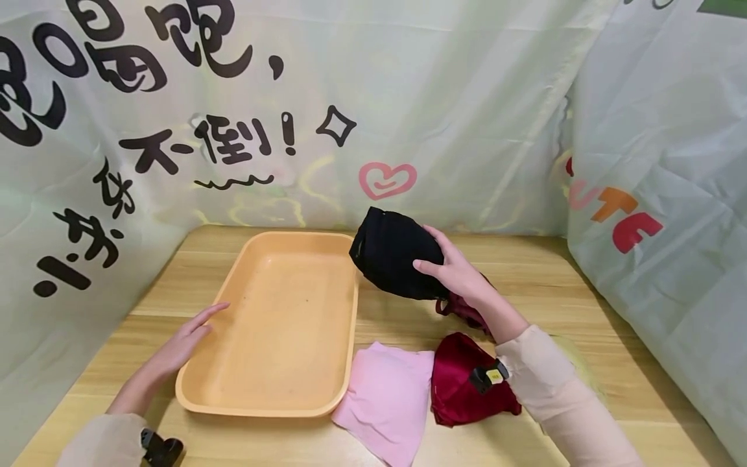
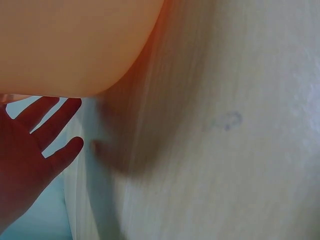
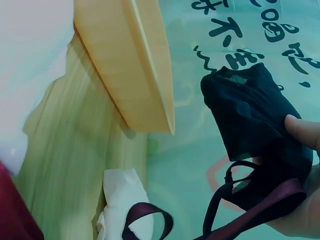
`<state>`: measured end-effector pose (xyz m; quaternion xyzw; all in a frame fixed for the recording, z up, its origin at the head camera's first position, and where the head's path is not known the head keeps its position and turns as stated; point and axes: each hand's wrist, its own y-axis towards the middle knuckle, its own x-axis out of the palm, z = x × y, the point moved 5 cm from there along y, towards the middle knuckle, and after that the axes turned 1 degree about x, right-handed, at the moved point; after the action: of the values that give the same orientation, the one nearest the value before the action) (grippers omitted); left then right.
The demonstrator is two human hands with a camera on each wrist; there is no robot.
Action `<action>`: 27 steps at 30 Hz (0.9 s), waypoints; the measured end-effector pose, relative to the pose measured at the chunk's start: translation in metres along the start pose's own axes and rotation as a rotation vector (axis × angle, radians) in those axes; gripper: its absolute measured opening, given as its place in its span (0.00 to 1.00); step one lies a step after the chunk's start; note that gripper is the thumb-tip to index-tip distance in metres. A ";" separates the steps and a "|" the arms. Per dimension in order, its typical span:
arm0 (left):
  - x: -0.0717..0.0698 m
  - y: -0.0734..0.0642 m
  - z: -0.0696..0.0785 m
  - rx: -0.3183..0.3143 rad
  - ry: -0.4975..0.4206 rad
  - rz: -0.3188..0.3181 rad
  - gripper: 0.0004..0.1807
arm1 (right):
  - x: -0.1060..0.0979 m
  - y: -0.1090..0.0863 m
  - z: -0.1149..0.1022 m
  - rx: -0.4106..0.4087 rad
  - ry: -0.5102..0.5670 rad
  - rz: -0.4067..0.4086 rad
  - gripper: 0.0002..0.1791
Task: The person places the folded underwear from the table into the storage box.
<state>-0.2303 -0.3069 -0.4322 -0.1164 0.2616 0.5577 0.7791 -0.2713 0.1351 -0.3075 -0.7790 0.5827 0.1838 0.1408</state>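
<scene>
My right hand (image 1: 458,269) grips a black bra (image 1: 393,256), folded cup-like, raised just right of the peach tray (image 1: 354,311). In the right wrist view a thin black strap (image 3: 212,210) loops below it. A dark red strap (image 3: 250,215) runs beside that hand; whether it is held I cannot tell. At the tray's left rim, my left hand (image 1: 181,344) has its fingers extended, with spread fingers by the rim's underside in the left wrist view. Nearer lie a folded pink cloth garment (image 1: 388,395) and a shiny dark red garment (image 1: 467,383), partly behind my right sleeve.
A pale yellowish item (image 1: 574,363) is mostly hidden behind the right forearm. The right wrist view has a white item (image 3: 125,195) on the wooden table (image 1: 583,311). Printed cloth walls (image 1: 467,97) rise at the back and both sides.
</scene>
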 end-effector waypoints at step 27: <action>0.002 0.002 -0.002 0.020 -0.030 0.023 0.23 | 0.072 0.063 -0.007 -0.030 0.025 -0.058 0.38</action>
<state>-0.2322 -0.3059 -0.4345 -0.0973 0.2569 0.5655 0.7776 -0.3126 0.0528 -0.3341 -0.7999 0.5586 0.1786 0.1272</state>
